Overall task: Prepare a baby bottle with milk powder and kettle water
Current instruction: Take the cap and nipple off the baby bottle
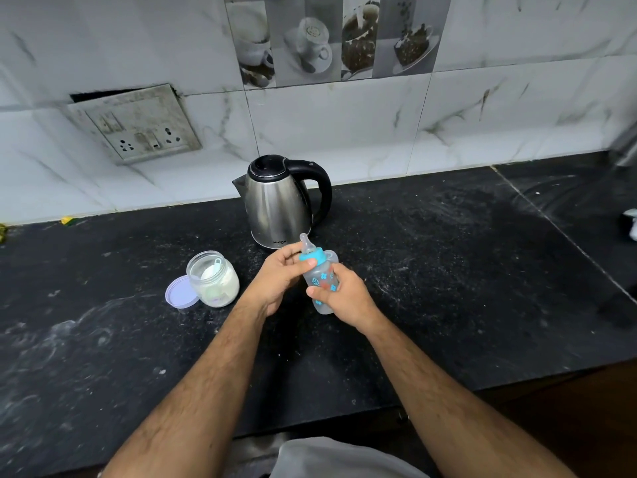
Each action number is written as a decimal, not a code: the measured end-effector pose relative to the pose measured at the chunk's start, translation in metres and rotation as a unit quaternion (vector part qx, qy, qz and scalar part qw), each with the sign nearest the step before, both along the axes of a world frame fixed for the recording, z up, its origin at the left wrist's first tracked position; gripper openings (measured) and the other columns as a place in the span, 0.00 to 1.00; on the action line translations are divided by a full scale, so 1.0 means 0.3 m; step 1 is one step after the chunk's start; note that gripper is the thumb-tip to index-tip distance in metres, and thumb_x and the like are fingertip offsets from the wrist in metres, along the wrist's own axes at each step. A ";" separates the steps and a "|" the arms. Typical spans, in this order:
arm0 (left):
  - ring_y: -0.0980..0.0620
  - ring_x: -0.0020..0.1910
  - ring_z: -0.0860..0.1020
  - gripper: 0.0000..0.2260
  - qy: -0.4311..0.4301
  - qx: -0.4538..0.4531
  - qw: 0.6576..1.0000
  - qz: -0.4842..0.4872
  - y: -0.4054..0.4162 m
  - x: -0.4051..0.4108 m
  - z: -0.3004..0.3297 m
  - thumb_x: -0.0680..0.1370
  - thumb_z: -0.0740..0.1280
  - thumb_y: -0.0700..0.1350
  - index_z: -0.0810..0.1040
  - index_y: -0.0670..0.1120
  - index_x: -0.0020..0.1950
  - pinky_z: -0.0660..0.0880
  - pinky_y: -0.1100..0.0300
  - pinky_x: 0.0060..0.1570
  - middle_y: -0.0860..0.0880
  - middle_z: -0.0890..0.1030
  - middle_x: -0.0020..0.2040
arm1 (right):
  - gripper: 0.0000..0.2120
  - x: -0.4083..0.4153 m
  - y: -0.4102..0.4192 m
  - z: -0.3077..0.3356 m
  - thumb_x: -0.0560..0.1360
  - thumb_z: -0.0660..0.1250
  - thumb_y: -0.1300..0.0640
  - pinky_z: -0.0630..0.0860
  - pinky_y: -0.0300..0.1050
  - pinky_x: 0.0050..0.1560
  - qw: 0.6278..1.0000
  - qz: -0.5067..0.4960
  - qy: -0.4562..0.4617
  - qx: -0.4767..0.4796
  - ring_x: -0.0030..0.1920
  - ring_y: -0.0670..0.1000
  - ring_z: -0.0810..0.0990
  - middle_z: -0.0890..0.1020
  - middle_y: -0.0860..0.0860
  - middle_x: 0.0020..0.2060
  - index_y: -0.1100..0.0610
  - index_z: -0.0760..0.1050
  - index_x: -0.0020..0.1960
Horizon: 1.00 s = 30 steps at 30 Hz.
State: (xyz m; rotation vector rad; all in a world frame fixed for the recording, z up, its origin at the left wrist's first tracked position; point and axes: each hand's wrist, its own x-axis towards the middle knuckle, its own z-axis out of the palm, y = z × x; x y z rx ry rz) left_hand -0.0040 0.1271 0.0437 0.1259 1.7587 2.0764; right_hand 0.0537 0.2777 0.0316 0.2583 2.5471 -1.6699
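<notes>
**A:** What is in front of the person?

**B:** A black stone counter [431,270] dusted with pale smears, backed by a white marble-look tiled wall [344,125]. Two bare forearms reach in from the bottom edge, meeting near the centre.

**A:** Where is the baby bottle?

**B:** At the centre, held above the counter between both hands. The baby bottle [322,282] is frosted plastic with small blue and red prints, tilted so its top leans toward 11 o'clock. A blue collar [312,258] and a clear teat [306,244] are on top.

**A:** How are the hands holding it?

**B:** The right hand [344,294] is wrapped around the lower body of the bottle, fingers curled over it from the 3 o'clock side. The left hand [279,281] comes from 9 o'clock, its thumb and fingertips closed on the blue collar.

**A:** And the kettle?

**B:** A steel kettle [279,205] with black lid and handle stands at 12 o'clock from the bottle, just behind it, spout pointing to 9 o'clock, handle to 3 o'clock.

**A:** Any milk powder?

**B:** An open glass jar [213,282] of white powder sits at 9 o'clock from the hands, a pale scoop [216,270] standing inside. Its lilac lid [181,292] lies touching the jar's 9 o'clock side.

**A:** Anything else?

**B:** A grimy socket plate [138,127] on the wall at 10 o'clock, and coffee-cup picture tiles [337,36] at 12 o'clock.
</notes>
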 end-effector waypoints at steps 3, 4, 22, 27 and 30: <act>0.53 0.52 0.83 0.22 0.003 -0.012 1.000 0.013 0.013 0.006 0.005 0.74 0.74 0.38 0.76 0.45 0.66 0.79 0.61 0.48 0.48 0.84 0.54 | 0.20 0.006 -0.018 0.002 0.71 0.76 0.52 0.80 0.54 0.56 1.000 0.018 0.003 -0.009 0.51 0.51 0.82 0.83 0.51 0.51 0.56 0.77 0.59; 0.54 0.56 0.82 0.25 0.005 -0.017 1.000 0.016 0.018 0.008 0.004 0.73 0.74 0.39 0.73 0.45 0.70 0.79 0.60 0.52 0.49 0.81 0.60 | 0.21 0.008 -0.024 0.001 0.70 0.77 0.53 0.79 0.55 0.56 1.000 0.026 0.003 -0.009 0.51 0.51 0.83 0.84 0.51 0.51 0.55 0.77 0.60; 0.53 0.50 0.84 0.14 0.053 -0.060 0.996 0.025 -0.055 0.006 -0.038 0.69 0.78 0.45 0.84 0.48 0.53 0.78 0.65 0.48 0.48 0.86 0.50 | 0.19 0.011 -0.035 -0.062 0.70 0.77 0.54 0.76 0.40 0.48 1.000 0.008 0.005 0.008 0.49 0.46 0.81 0.80 0.45 0.48 0.52 0.74 0.56; 0.56 0.49 0.83 0.12 0.069 -0.084 0.991 0.084 -0.046 -0.035 -0.053 0.70 0.78 0.43 0.83 0.49 0.52 0.78 0.64 0.51 0.50 0.87 0.49 | 0.20 0.005 0.000 -0.094 0.70 0.77 0.52 0.76 0.41 0.48 0.999 -0.023 -0.002 0.044 0.52 0.49 0.79 0.80 0.47 0.52 0.53 0.72 0.57; 0.59 0.46 0.83 0.12 0.086 -0.126 0.981 0.118 -0.051 -0.062 -0.077 0.70 0.78 0.41 0.83 0.52 0.50 0.77 0.65 0.49 0.54 0.87 0.45 | 0.23 -0.004 0.029 -0.103 0.70 0.77 0.50 0.78 0.52 0.55 0.996 -0.048 -0.004 0.078 0.55 0.51 0.78 0.79 0.50 0.55 0.54 0.71 0.60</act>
